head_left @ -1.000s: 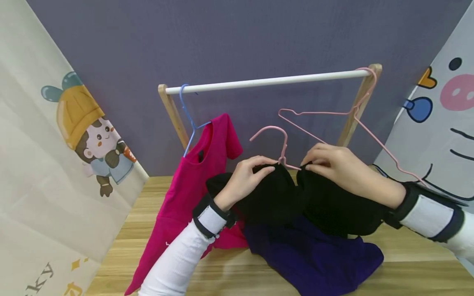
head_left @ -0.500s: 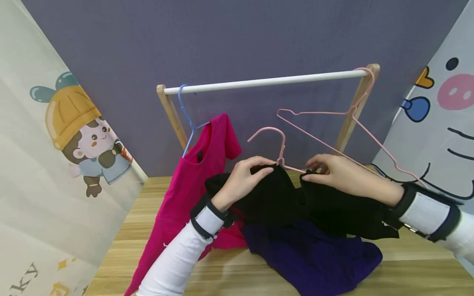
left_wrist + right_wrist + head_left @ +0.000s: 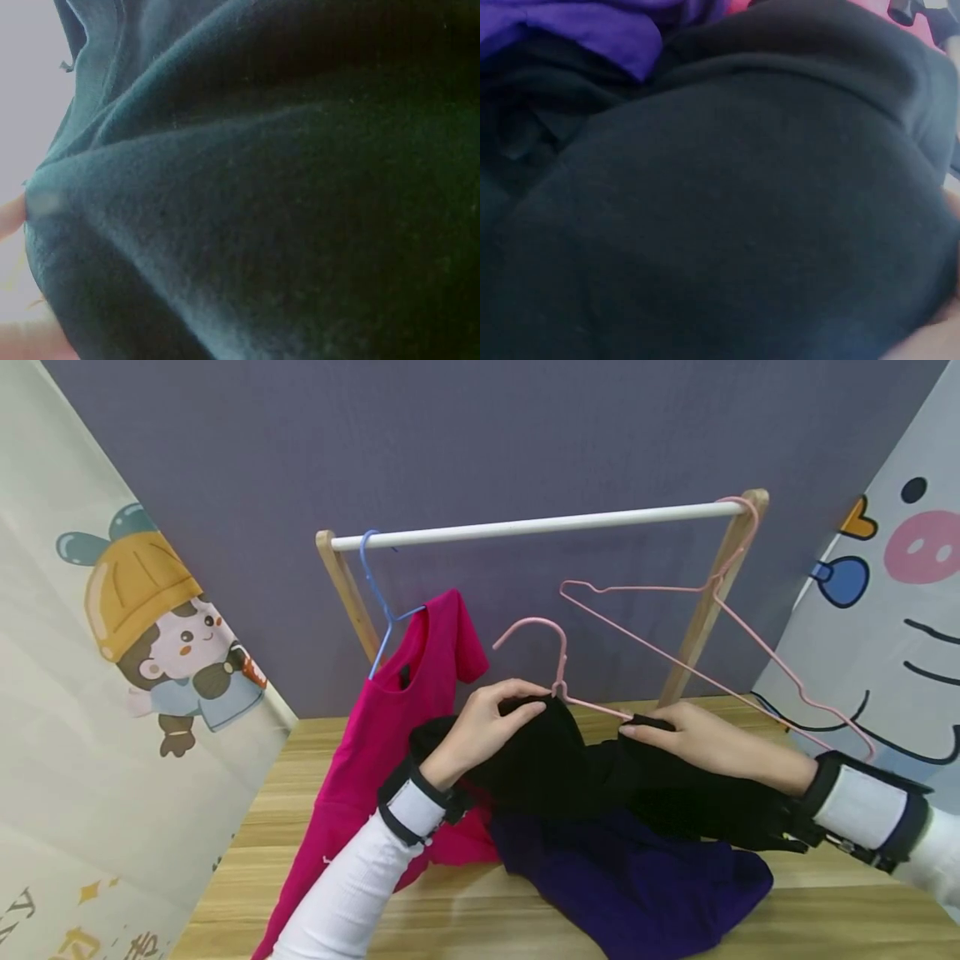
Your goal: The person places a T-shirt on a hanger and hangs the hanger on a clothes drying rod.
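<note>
Grip of the left hand [image 3: 480, 727] is a pinch, thumb against fingers, on the edge of a black garment [image 3: 540, 768] near the centre of the frame, right beside the neck of a pink hanger [image 3: 562, 664]. The hanger's hook curves up above the cloth, its tip toward the left. One thin arm slopes down rightward to the right hand [image 3: 693, 742], which pinches another edge of the garment at the point where that arm meets the cloth; whether the arm runs inside cannot be told. The hanger's other arm is hidden. In both wrist views dark cloth fills most of the frame, with a bit of the hand at the edge.

Below the black garment, a purple garment [image 3: 637, 885] lies crumpled on the wooden surface [image 3: 480, 922], lower centre. Left of the hands, a magenta short-sleeved top [image 3: 378, 747] hangs from a blue hanger [image 3: 388, 617], its cloth trailing to the lower left behind the left sleeve [image 3: 348, 881]. That hanger hooks over the white bar of a garment rack [image 3: 536, 526]; a second pink hanger [image 3: 717, 581] hangs at the bar's right end. A grey-blue panel [image 3: 525, 435] fills the top.
</note>
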Motion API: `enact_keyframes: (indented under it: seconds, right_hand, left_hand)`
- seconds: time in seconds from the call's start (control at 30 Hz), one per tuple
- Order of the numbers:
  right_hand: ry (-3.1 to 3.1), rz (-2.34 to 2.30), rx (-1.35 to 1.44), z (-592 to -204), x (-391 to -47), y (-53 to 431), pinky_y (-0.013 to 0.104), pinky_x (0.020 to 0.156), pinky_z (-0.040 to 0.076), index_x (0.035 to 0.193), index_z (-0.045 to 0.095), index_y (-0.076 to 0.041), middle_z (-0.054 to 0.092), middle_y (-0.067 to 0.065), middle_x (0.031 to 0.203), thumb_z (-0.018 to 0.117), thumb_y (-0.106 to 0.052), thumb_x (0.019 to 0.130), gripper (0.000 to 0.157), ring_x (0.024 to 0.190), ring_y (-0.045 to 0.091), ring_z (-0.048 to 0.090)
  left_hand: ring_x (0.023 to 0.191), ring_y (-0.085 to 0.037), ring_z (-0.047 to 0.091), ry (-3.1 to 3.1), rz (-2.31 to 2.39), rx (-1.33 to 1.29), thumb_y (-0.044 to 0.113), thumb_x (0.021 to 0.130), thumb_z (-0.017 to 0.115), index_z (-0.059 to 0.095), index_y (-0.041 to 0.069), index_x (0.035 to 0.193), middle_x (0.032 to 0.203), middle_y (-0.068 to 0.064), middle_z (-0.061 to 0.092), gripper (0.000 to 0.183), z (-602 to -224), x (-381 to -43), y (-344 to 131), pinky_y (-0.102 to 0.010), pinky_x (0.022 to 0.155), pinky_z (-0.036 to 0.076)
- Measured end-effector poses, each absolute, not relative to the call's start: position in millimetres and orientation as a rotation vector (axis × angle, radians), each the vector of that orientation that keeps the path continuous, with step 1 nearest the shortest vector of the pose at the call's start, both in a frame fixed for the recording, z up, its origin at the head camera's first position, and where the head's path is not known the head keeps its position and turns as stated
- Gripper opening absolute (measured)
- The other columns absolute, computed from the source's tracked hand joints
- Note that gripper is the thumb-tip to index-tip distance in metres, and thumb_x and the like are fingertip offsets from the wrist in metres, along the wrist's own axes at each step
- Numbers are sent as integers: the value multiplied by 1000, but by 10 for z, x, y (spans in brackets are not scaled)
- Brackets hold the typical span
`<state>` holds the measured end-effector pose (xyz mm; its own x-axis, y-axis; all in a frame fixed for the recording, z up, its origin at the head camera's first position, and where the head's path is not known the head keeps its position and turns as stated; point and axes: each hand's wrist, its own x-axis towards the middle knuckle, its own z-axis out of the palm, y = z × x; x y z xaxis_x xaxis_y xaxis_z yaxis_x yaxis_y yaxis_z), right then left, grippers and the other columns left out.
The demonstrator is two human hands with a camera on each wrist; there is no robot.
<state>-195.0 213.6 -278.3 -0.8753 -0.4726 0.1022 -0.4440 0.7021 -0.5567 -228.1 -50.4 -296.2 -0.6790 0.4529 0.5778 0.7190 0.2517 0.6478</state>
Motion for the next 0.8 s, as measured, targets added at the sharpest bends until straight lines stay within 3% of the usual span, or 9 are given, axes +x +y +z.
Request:
enact_keyframes:
  seconds: [0.13,0.27,0.33,0.4,0.47,0.53,0.57,0.63,0.8]
  right_hand:
    - [2872,-995,-738,-2824,-1936,2163,28,44,27,59,46,-10,23,-7,52,51,-30,89,35,44,8,22]
    - [2865,-1027,-634,-2798,-1920,2214,31,52,35,70,55,-5,37,-4,57,47,-34,90,36,51,11,36]
    - [2845,-1056,-642,-2782,-1904,2254,38,61,42,86,60,-2,53,3,69,42,-30,93,34,64,17,49]
    - [2814,-1084,-660,-2778,-1887,2305,50,73,44,102,57,3,59,19,91,35,-25,95,36,84,30,54]
    - [2787,-1115,-655,-2784,-1871,2352,61,85,37,113,48,9,50,33,113,31,-20,95,38,104,43,45]
    - [2765,-1123,-635,-2785,-1857,2392,66,89,29,120,37,14,37,39,124,28,-18,96,41,113,50,33]
    - [2759,-1120,-622,-2783,-1848,2408,67,89,28,122,35,14,33,40,126,28,-19,96,42,115,50,30]
    - [2762,-1117,-661,-2774,-1838,2431,61,88,34,120,40,9,42,36,120,30,-17,95,37,111,43,39]
    - [2705,-1042,-853,-2699,-1801,2449,41,73,45,109,52,-9,55,10,104,38,-15,94,21,90,14,51]
  left_hand:
    - [91,-7,54,-2264,-1383,-1085,15,84,59,62,12,100,98,-5,65,17,-2989,-2298,-552,-36,81,46]
    - [93,-12,55,-2298,-1389,-1058,12,83,59,62,9,100,98,-8,65,17,-2975,-2285,-616,-40,84,45]
    - [93,-16,55,-2317,-1391,-1040,9,83,58,62,6,100,98,-12,65,18,-2913,-2225,-643,-42,84,44]
    - [93,-20,56,-2325,-1398,-1031,5,83,58,61,3,100,98,-15,64,18,-2848,-2164,-668,-44,85,44]
    - [93,-22,55,-2333,-1395,-1014,3,82,57,60,0,100,97,-17,64,18,-2785,-2102,-691,-45,85,44]
    - [93,-22,55,-2339,-1389,-994,2,82,56,60,-1,99,97,-18,64,18,-2760,-2074,-716,-45,85,43]
    - [93,-22,55,-2340,-1387,-984,1,82,56,60,-2,99,97,-19,64,17,-2759,-2072,-727,-44,84,43]
    - [93,-23,55,-2335,-1392,-970,1,82,56,60,-2,99,97,-19,63,17,-2770,-2082,-751,-45,84,43]
    - [94,-25,54,-2293,-1406,-967,2,83,56,60,1,99,97,-18,64,17,-2918,-2236,-815,-47,85,42]
